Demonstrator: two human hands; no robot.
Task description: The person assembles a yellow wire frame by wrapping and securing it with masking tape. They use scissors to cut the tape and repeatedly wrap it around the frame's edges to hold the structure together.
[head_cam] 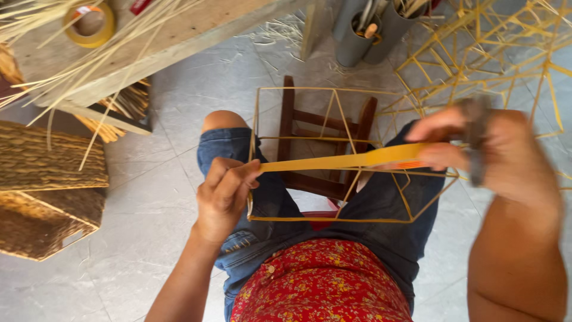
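Note:
A thin yellow wire frame (pixel 333 219), box-shaped, rests on my lap over denim shorts. My left hand (pixel 223 194) pinches one end of a yellow tape strip (pixel 345 160) against the frame's left upright. The strip stretches right to my right hand (pixel 476 149), which is blurred and grips a dark roll (pixel 475 134) that the strip comes off. A small wooden stool (pixel 325 128) stands on the floor beyond my knees, seen through the frame.
Woven straw baskets (pixel 42 191) sit at the left. A wooden table (pixel 167 36) above bears straw stalks and a yellow tape roll (pixel 89 24). Grey tubes with tools (pixel 369 30) stand at the top. More yellow wire frames (pixel 488 59) lie at the upper right.

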